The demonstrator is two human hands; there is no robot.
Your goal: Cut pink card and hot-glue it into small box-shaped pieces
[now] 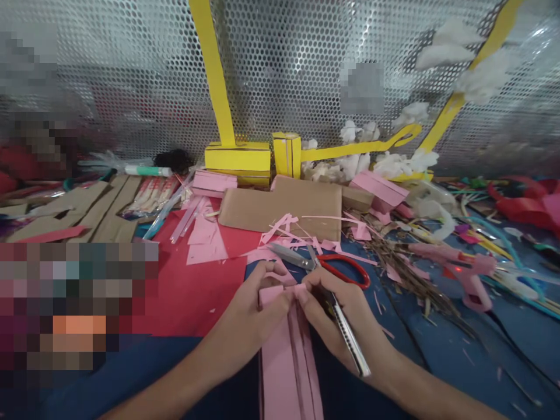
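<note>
A long pink paper-covered box (284,373) with brown edge lines stands up from the bottom of the view, its far end between my two hands. My left hand (258,315) is closed around the left side of that end, thumb pressed on a small pink flap. The fingertips of my right hand (345,309) pinch the same flap from the right. A utility knife (350,338) is tucked in my right hand, its handle pointing down and right; its blade end is hidden. Red-handled scissors (345,268) lie open just beyond my fingers.
Pink paper scraps (289,227) and a brown cardboard piece (284,204) lie ahead. On the right are a pink glue gun (464,262), its light on, and brown twigs (415,280). Red paper (188,291) covers the left. Yellow boxes (238,158) stand before a perforated metal panel (297,70).
</note>
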